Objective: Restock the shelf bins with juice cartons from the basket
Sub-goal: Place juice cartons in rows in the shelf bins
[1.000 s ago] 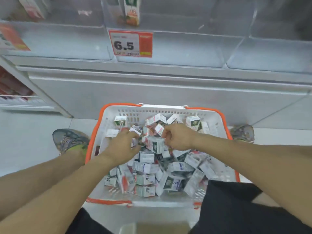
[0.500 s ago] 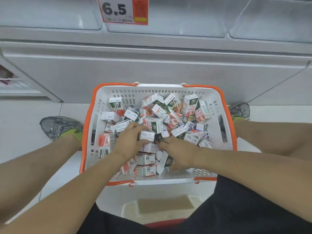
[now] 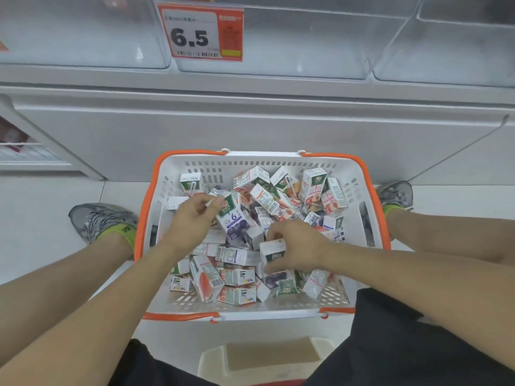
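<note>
Small juice cartons (image 3: 252,293) lie heaped every way up in the white basket (image 3: 281,164) with orange rims, which sits on the pale floor (image 3: 41,246) between my two grey shoes. My left hand (image 3: 192,218) curls its fingers round the top of a purple carton (image 3: 237,225) near the middle of the heap; this pack bears a green badge reading "100%" and a large "6" above what looks like dark fruit. My right hand (image 3: 296,246) pinches a white-topped carton (image 3: 272,250) between thumb and fingers, and my fingers hide most of its print. Another "100%" badge shows upside down on a green-and-purple pack (image 3: 285,286) near the basket's near wall. The reddish cartons (image 3: 333,197) at the far right carry pictures of fruit and lines of print too small and blurred to read. Above, the clear shelf bins (image 3: 83,32) run across the top of the view, cut off by the upper edge, so I cannot tell what they hold. A price tag (image 3: 200,36) clipped to the middle bin reads "6.5" in black over a barcode, with an orange panel at its right whose writing is illegible. Both my forearms cover part of the heap. At the bottom edge, between my dark shorts (image 3: 418,344), a pale stool top (image 3: 267,360) shows only in part.
</note>
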Demonstrator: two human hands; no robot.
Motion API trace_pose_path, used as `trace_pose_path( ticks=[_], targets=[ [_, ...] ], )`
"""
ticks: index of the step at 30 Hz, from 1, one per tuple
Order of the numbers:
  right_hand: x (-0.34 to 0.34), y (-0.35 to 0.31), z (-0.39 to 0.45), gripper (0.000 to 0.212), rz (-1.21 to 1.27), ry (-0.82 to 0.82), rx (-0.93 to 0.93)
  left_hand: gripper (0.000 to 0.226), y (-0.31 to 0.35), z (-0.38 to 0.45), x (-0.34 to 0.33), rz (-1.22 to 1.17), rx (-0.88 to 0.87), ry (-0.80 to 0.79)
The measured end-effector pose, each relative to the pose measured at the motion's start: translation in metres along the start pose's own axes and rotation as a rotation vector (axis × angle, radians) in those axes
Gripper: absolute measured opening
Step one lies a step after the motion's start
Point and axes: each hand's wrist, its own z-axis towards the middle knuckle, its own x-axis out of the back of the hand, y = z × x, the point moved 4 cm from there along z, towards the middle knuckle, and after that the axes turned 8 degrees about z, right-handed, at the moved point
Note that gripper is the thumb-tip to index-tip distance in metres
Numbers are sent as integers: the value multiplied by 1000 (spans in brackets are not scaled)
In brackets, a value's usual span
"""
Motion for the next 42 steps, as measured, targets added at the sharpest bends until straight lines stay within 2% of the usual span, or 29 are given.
trace_pose_path(
  ticks=[3, 5, 8, 10, 13, 15, 18, 21, 27, 31, 38, 40, 42],
  targets=[
    [27, 4, 2, 61, 223, 103, -89, 38, 14, -4, -2, -429, 205, 19],
    [43, 6, -1, 65, 335, 145, -153, 40, 19, -8, -8, -674, 330, -44],
    [60, 5, -6, 66, 600, 205, -221, 55, 23, -14, -18, -837, 439, -203],
    [66, 5, -9, 56, 729, 240, -246, 59, 28, -20, -26, -827, 443, -293],
    [71, 2, -9, 45, 805, 244, -236, 54, 35, -26, -32, -717, 404, -380],
    [78, -2, -11, 44, 819, 242, -238, 53, 35, -24, -32, -636, 347, -379],
    [90, -8, -15, 48, 826, 213, -222, 65, 37, -25, -27, -556, 296, -331],
    [106, -17, -22, 45, 883, 193, -168, 66, 52, -26, -24, -602, 228, -380],
    [153, -33, -36, 48, 840, 165, 7, 64, 112, -27, -25, -680, 54, -635],
    [164, -37, -45, 43, 842, 160, 62, 76, 142, -34, -34, -667, 11, -716],
    [173, -40, -56, 42, 729, 169, 111, 91, 162, -43, -48, -579, 0, -665],
    [176, -39, -60, 43, 645, 141, 108, 89, 165, -44, -49, -574, -3, -674],
    [178, -36, -64, 42, 675, 72, 82, 82, 173, -46, -50, -557, -2, -714]
  ],
)
